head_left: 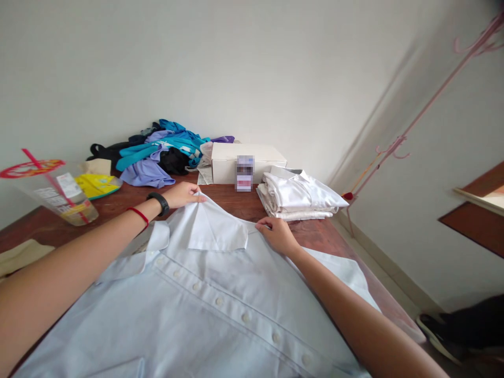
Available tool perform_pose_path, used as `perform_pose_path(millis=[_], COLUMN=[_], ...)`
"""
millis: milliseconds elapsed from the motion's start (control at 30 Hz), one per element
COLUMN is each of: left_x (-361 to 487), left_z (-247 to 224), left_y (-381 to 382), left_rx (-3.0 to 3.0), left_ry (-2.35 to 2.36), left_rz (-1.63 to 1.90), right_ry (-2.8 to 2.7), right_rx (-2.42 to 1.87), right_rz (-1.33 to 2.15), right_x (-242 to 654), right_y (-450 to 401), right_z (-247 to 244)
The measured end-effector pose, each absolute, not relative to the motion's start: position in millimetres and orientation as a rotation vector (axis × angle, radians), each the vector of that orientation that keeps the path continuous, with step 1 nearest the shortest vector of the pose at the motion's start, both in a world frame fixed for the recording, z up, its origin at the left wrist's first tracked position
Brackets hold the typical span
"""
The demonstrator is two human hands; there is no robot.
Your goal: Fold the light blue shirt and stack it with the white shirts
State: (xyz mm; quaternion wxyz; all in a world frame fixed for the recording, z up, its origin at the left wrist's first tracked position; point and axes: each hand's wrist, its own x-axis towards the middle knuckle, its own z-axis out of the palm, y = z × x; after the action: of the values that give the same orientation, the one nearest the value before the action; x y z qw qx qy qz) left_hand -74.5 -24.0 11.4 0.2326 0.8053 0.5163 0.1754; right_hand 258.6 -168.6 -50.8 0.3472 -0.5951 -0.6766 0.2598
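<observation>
Left hand (181,196): fingers clamped on the far edge of a white shirt (165,315). Right hand (279,236): set apart, pinching the same edge further right. Shirt lies buttons-up across the tabletop (226,198). Beyond: folded white garments (305,194) at right, a white box (224,164), heaped clothes (161,144); plastic cup (65,203) with red straw at left.

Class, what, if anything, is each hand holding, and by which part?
The pale white, button-front fabric shirt: the left hand pinches the upper edge of its collar; the right hand appears to pinch it at the shoulder, beside the collar.
</observation>
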Motion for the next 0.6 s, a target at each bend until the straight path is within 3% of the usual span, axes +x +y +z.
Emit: perform_pose_path(millis=[367,600], left_x=[-27,-14], left_z=[17,20], left_y=[34,18], left_rx=[2.447,2.597], left_ry=[1.483,1.601], left_rz=[0.354,0.325], right_ry=[-1.811,-1.898], right_rx=[-1.795,-2.009], right_rz=[0.434,0.199], right_x=[266,299], right_y=[-155,-190], right_z=[-38,-34])
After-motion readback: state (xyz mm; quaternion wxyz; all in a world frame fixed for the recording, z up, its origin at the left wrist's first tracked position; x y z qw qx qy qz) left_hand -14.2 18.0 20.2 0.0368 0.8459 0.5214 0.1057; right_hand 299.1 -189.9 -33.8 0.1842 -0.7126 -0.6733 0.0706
